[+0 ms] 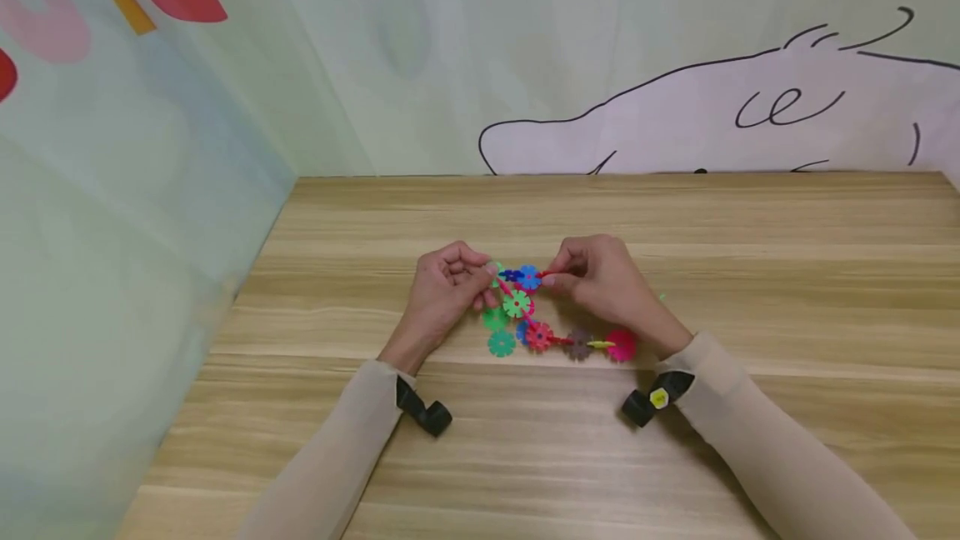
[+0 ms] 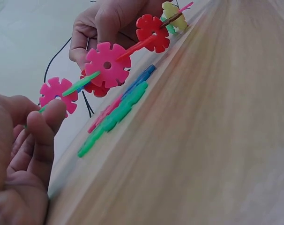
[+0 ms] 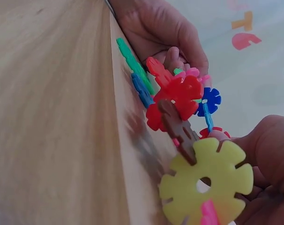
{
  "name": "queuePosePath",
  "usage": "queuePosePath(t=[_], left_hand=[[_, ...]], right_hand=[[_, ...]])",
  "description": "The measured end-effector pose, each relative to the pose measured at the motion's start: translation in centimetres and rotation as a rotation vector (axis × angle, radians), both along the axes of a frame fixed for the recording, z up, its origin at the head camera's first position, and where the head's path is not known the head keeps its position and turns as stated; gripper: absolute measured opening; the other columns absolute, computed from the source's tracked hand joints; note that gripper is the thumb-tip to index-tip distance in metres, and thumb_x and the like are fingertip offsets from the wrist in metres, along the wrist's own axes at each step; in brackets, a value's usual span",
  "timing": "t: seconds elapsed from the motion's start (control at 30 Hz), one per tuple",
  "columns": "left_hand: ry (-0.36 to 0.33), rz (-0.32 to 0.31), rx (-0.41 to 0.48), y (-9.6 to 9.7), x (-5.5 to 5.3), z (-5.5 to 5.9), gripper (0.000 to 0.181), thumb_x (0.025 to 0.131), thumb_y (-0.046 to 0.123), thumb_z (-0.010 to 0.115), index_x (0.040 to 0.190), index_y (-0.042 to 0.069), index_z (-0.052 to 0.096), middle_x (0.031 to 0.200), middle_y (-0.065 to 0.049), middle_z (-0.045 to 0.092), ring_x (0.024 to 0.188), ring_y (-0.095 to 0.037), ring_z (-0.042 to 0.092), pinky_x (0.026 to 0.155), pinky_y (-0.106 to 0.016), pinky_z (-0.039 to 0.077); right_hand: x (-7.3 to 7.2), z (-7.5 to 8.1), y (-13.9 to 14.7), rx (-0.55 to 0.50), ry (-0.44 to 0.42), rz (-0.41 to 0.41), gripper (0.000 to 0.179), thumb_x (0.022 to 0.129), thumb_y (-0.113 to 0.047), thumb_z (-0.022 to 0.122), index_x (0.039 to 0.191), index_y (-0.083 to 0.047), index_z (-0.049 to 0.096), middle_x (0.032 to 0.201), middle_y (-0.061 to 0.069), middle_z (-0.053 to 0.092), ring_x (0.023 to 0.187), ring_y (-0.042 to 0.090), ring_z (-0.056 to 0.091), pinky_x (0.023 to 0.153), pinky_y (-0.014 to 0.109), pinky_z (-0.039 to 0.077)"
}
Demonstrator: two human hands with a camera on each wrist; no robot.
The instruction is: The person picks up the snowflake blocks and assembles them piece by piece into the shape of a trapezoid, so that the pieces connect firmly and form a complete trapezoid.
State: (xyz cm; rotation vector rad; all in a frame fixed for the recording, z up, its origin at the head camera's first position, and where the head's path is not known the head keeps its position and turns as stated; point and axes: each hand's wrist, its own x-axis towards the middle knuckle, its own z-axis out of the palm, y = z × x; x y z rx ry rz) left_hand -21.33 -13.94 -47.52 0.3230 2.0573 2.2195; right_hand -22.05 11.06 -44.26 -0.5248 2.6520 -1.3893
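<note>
Both hands hold a linked chain of plastic snowflake discs above the table. My left hand [image 1: 446, 286] pinches a green disc at the chain's left corner. Opposite it, the fingertips of my right hand [image 1: 603, 277] pinch a red disc [image 3: 217, 131] beside a blue disc [image 1: 529, 277]. A second strand hangs nearer me, with a light green disc [image 1: 517, 303], a red disc [image 1: 539, 337], a brown disc [image 3: 176, 129], a yellow disc [image 3: 226, 173] and a pink disc [image 1: 621, 345] at its end. Fingers hide part of the chain's top.
Beneath the chain, a teal-green disc [image 1: 501, 343] and a few other discs lie on the wooden table [image 1: 570, 465]. A printed fabric backdrop [image 1: 420, 48] rises behind the table's far edge. Each wrist wears a black camera mount [image 1: 433, 418].
</note>
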Motion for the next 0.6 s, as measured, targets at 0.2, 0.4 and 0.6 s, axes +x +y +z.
queuePosePath(t=[0.2, 0.4, 0.6], left_hand=[[-0.003, 0.007, -0.082, 0.1, 0.0, 0.1, 0.011, 0.100, 0.003, 0.069, 0.104, -0.007, 0.066, 0.075, 0.004, 0.072, 0.054, -0.008, 0.065, 0.051, -0.019, 0.051], [0.035, -0.037, -0.253, -0.1, -0.1, 0.4, 0.018, 0.104, 0.017, 0.068, 0.111, 0.003, 0.076, 0.097, -0.008, 0.079, 0.082, -0.008, 0.069, 0.079, -0.019, 0.057], [0.019, -0.127, -0.317, -0.3, -0.1, 0.4, 0.018, 0.103, 0.021, 0.072, 0.114, 0.010, 0.080, 0.105, -0.006, 0.082, 0.084, -0.009, 0.073, 0.078, -0.021, 0.059]], right_hand=[[-0.2, 0.1, 0.2, -0.031, -0.015, 0.016, 0.007, 0.094, -0.010, 0.083, 0.089, -0.008, 0.078, 0.092, 0.006, 0.083, 0.083, 0.015, 0.074, 0.074, 0.024, 0.056], [0.0, 0.6, 0.1, -0.058, -0.040, 0.068, 0.004, 0.098, -0.007, 0.078, 0.100, -0.010, 0.080, 0.101, 0.005, 0.084, 0.095, 0.019, 0.079, 0.093, 0.037, 0.063], [0.2, 1.0, -0.9, -0.128, -0.012, 0.095, 0.005, 0.097, -0.006, 0.078, 0.101, -0.009, 0.080, 0.100, 0.008, 0.083, 0.095, 0.023, 0.080, 0.085, 0.022, 0.061]])
